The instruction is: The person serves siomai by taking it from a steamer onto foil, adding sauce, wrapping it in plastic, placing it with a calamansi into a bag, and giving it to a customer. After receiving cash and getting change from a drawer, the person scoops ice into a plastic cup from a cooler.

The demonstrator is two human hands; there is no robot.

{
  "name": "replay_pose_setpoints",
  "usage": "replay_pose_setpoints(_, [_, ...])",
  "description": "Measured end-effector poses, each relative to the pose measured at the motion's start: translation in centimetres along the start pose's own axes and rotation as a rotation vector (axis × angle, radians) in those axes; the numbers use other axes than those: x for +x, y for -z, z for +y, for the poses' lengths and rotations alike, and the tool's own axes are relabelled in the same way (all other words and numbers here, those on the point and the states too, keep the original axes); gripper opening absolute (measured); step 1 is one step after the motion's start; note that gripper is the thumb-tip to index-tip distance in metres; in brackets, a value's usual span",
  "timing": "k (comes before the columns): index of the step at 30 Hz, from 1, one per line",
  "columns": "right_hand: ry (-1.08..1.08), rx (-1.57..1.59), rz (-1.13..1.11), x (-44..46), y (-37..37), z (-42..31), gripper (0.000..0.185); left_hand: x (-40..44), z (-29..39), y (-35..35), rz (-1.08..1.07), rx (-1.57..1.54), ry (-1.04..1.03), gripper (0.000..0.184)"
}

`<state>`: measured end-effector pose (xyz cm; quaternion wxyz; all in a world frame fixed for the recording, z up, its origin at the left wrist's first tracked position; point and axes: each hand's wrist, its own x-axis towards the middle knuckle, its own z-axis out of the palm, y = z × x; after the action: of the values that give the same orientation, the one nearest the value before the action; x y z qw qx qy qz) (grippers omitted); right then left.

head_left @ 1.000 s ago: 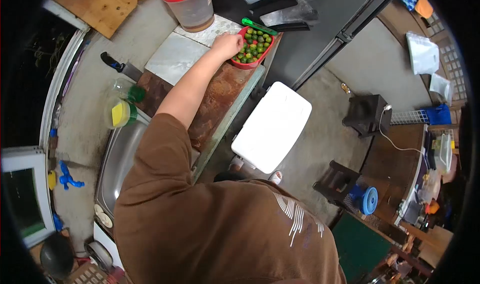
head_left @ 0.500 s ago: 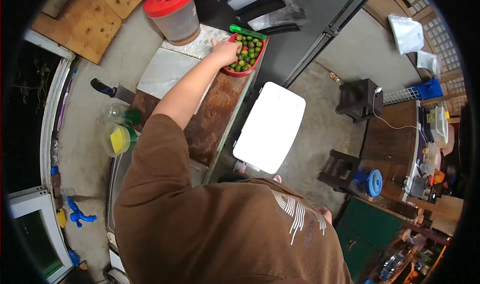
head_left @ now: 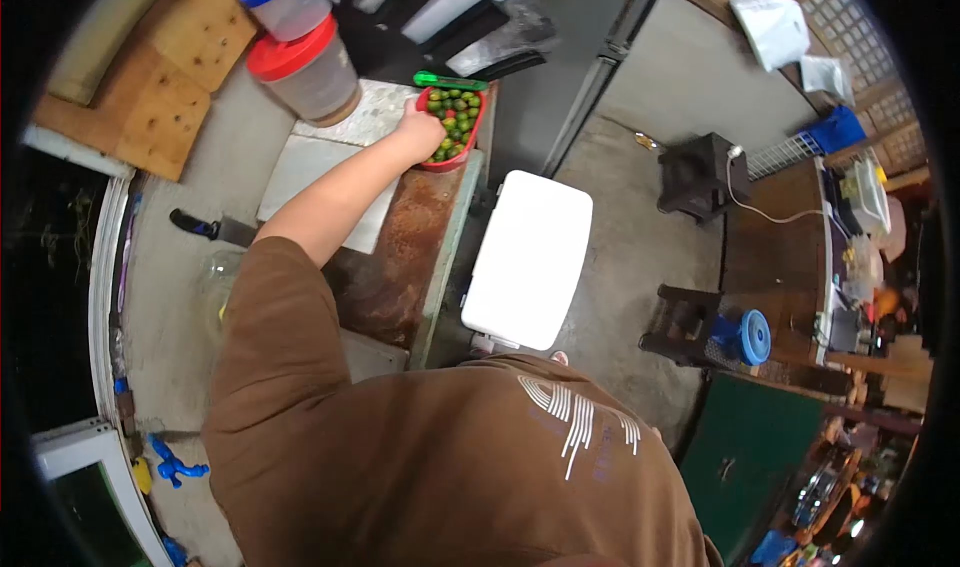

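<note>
My left hand [head_left: 418, 137] is at the left rim of a red bowl [head_left: 447, 164] of small green citrus fruits [head_left: 458, 119]. Its fingers curl inward at the edge of the fruit, and what they hold, if anything, is hidden. A green box cutter [head_left: 450, 81] lies along the bowl's far side. Under my forearm is a pale tile board [head_left: 310, 179] on the worn brown counter [head_left: 385, 287]. My right hand is almost wholly hidden behind my brown shirt, with at most a sliver at its right edge.
A red-lidded tub [head_left: 310, 77] stands behind the board with a blue-lidded container [head_left: 285, 2] above it. A black-handled knife [head_left: 205, 227] is at the left. Beside the counter sits a white cooler box [head_left: 528, 257]. Dark stools [head_left: 700, 177] stand on the floor to the right.
My left hand has drawn back from over the fruit to the bowl's left rim. The whole view has shifted, and my right hand shows less than before.
</note>
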<state>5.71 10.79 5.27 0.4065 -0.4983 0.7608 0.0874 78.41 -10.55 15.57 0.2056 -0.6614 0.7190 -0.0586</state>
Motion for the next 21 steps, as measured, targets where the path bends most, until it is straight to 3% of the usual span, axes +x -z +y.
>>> replay_pose_setpoints(4, [-0.038,0.071,0.08,-3.4,-0.3,-2.9,0.017,1.0,1.0,-0.3,-0.054,0.2,-0.055,0.02])
replay_pose_setpoints(6, [-0.022,0.046,0.04,-5.5,0.4,-5.3,0.017,1.7,1.2,-1.4,-0.041,0.262,-0.08,0.021])
replay_pose_setpoints(7, [-0.029,0.033,-0.025,-3.6,-0.2,-3.0,0.018,2.1,1.1,-2.0,-0.038,0.277,-0.11,0.025])
replay_pose_setpoints(12, [0.005,-0.037,-0.054,-2.1,-1.8,3.6,0.024,3.0,-2.1,-5.7,0.455,0.09,-0.344,0.024])
replay_pose_setpoints(13, [0.069,-0.1,-0.038,-1.7,-2.3,5.3,0.025,3.2,-2.6,-5.6,0.232,0.199,-0.3,0.021])
replay_pose_setpoints(14, [0.142,-0.18,-0.032,-1.5,-2.2,6.9,0.025,3.8,-3.4,-7.2,0.176,0.189,-0.223,0.019])
replay_pose_setpoints(15, [0.061,-0.137,-0.019,-1.6,-2.0,8.5,0.025,3.5,-2.9,-5.7,0.113,0.205,-0.218,0.018])
replay_pose_setpoints(21, [-0.204,0.008,0.067,-3.0,-1.4,14.0,0.021,2.9,-1.2,-2.4,-0.024,0.381,-0.237,0.017])
